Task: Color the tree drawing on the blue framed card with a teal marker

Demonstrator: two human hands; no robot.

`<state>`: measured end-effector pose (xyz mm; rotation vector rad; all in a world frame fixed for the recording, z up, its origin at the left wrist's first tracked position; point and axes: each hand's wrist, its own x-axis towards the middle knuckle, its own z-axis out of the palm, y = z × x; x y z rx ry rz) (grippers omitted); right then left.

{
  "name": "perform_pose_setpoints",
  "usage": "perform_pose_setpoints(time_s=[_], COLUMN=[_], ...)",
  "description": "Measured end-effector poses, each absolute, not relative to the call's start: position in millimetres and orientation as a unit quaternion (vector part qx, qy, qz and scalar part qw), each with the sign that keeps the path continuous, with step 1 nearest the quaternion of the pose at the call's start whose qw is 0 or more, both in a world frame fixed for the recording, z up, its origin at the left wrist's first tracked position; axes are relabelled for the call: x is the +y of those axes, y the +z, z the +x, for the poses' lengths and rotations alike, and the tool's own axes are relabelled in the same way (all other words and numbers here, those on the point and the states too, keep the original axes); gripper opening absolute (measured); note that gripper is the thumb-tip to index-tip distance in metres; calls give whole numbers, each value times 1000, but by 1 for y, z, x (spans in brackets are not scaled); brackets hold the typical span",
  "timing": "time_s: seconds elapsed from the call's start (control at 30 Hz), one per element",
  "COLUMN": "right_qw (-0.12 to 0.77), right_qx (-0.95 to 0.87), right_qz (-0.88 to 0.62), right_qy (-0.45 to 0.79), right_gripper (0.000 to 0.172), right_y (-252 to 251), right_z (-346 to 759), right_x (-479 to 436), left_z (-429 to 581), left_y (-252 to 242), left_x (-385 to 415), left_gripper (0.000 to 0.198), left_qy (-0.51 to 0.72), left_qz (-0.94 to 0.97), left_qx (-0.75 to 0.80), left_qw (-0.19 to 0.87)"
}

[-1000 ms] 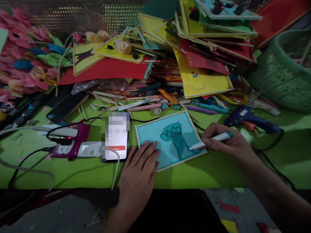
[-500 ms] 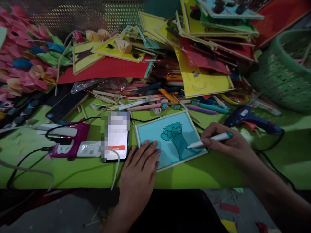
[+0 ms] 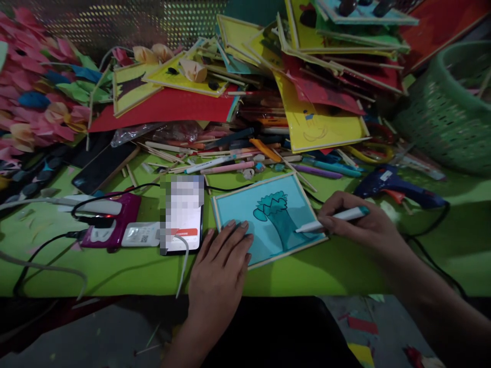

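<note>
My left hand [image 3: 222, 263] lies flat with its fingers stretched over the lower left corner of a blue card [image 3: 240, 204], which has thin wooden sticks along its edges. On the card is a teal drawing [image 3: 282, 227] with a scalloped top and a broad, filled-in stem. My right hand [image 3: 355, 222] grips a white marker [image 3: 332, 220] with a teal end. The marker's tip points left and meets the card at the right side of the stem, as far as I can see.
Left of the card lie a lit phone [image 3: 184, 217] and a purple power strip [image 3: 128, 214] with cables. A blue glue gun [image 3: 402, 189] rests at the right, near a green basket [image 3: 441, 117]. Pens, sticks and framed cards [image 3: 326, 130] pile up behind.
The view has shifted very slightly. Both hands, the marker and the card keep nearly the same places.
</note>
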<state>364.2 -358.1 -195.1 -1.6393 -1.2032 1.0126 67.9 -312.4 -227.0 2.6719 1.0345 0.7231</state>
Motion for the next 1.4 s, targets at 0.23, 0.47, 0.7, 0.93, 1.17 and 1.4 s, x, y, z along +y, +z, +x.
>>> perform_pose_setpoints(time_s=[0.23, 0.47, 0.7, 0.93, 1.17, 1.4], right_qw=[409, 412, 414, 423, 421, 423], right_qx=[-496, -491, -493, -493, -495, -503], right_qz=[-646, -651, -648, -647, -647, -643], right_qy=[412, 407, 407, 399, 398, 394], right_gripper=[30, 29, 29, 28, 27, 29], right_y=[-198, -198, -200, -199, -199, -199], right_z=[369, 369, 373, 372, 370, 369], right_x=[-361, -361, -364, -366, -365, -366], left_z=[68, 67, 67, 67, 67, 66], left_y=[-227, -229, -230, -230, -230, -230], left_x=[-312, -313, -312, -313, -313, -313], left_gripper=[28, 29, 27, 28, 28, 28], left_qy=[244, 239, 240, 241, 248, 244], left_qz=[900, 900, 900, 902, 899, 900], left_qx=[349, 350, 349, 345, 348, 347], left_qw=[95, 104, 101, 99, 100, 101])
